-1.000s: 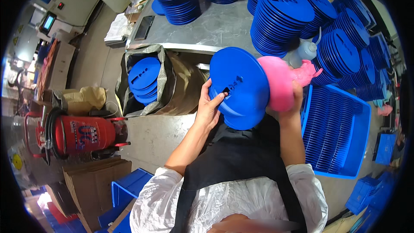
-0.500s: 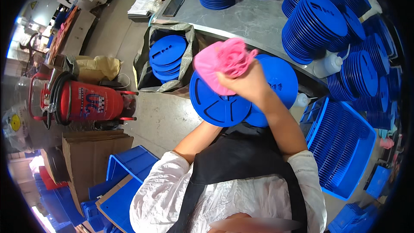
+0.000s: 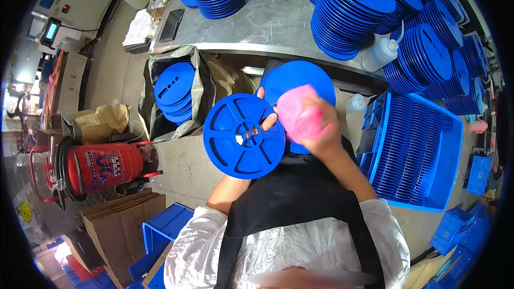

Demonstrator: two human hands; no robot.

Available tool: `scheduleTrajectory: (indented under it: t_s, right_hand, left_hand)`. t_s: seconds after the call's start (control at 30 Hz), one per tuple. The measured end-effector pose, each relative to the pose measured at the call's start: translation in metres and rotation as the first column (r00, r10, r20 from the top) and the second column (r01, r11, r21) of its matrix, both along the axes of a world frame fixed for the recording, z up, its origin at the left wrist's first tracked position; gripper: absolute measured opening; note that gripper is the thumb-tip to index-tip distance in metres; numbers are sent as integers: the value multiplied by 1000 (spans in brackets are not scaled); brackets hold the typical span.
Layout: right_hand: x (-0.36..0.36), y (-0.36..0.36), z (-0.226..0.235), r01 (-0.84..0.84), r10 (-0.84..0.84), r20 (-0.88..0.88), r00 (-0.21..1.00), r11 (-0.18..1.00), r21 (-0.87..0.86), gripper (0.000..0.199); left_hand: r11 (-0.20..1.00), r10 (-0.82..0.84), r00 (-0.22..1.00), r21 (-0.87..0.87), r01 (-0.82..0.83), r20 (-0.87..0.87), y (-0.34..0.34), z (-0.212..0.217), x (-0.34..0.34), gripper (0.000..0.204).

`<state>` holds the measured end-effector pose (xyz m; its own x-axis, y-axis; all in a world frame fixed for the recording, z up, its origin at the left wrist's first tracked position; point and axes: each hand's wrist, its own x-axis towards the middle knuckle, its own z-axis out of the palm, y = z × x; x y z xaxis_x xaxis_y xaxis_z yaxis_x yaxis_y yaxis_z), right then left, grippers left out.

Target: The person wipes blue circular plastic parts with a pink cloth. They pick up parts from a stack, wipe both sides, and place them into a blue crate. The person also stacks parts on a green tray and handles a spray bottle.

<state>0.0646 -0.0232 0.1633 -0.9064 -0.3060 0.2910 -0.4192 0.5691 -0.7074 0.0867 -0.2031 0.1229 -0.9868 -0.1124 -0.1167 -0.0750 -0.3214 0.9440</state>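
Observation:
A blue spoked reel (image 3: 233,149) is held up in front of my apron by my left hand (image 3: 269,122), whose fingers curl over the reel's right edge. Most of that hand is hidden behind the reel. My right hand (image 3: 327,138) is closed on a bunched pink cloth (image 3: 297,112), slightly blurred, just right of the reel. Behind the cloth lies another blue disc (image 3: 302,77), partly covered by it. To the left, several blue discs (image 3: 174,84) sit in an open woven sack (image 3: 202,83).
Stacks of blue discs (image 3: 350,16) and a white squeeze bottle (image 3: 381,54) stand on the grey table (image 3: 262,27), with a phone (image 3: 171,24) at its left. A blue crate (image 3: 450,152) of upright discs is at right. A red wheeled fire extinguisher (image 3: 104,166) and cardboard (image 3: 126,222) occupy the left.
The view has shifted. The reel has moved left, out from under the pink cloth, and my left fingers now show at its edge. My right hand has moved right and lower with the cloth.

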Motion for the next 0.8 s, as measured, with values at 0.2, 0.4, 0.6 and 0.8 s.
scheduleTrajectory:
  t_s: [0.2,0.4,0.6,0.8]
  right_hand:
    - [-40,40,-26,267,-222,211,952,938,-219,42]
    - [-61,-19,25,-227,286,182,941,931,-286,43]
    - [-34,27,-17,-655,654,-184,734,753,66,43]
    - [-56,88,-88,434,-187,433,882,679,-592,29]
  left_hand:
    - [996,-67,995,61,71,-69,-2,-22,-3,73]
    - [981,-144,976,108,163,-166,-6,-37,-7,73]
    - [962,-158,953,178,208,-258,-26,-56,13,73]
    - [963,-139,965,197,184,-224,-22,-60,-20,72]
